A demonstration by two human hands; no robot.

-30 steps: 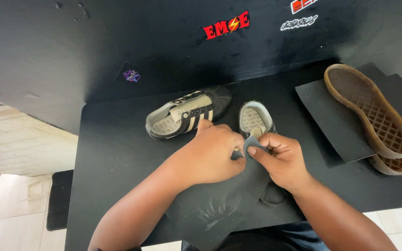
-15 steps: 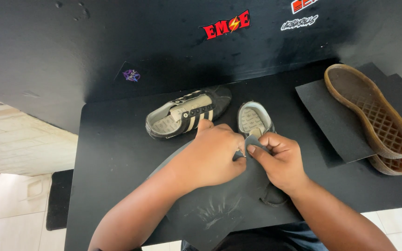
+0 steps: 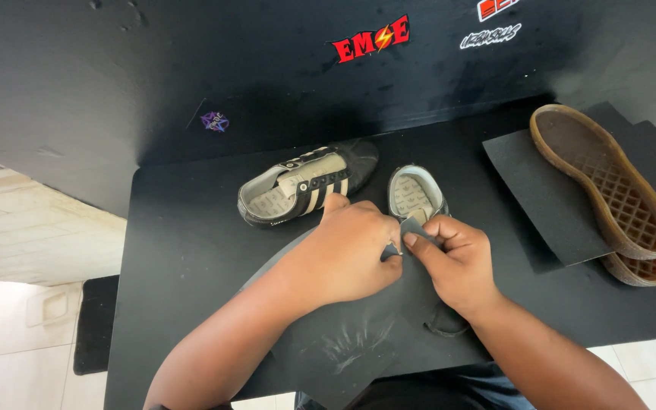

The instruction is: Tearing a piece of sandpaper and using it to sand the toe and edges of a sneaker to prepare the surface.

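Item one: a small black shoe with pale stripes [image 3: 309,186] lay on its side on the black table [image 3: 184,243], at about ten o'clock from my hands. Item two: my left hand [image 3: 347,254], fingers curled shut, pinched a dark sandpaper sheet [image 3: 358,334]. Item three: a second small shoe [image 3: 414,193], at twelve o'clock, touched both hands. Item four: my right hand [image 3: 453,262] was closed narrowly on the same sheet's edge. Item five: two tan-soled shoes [image 3: 609,186], soles up, stacked at three o'clock on another dark sheet [image 3: 544,201].
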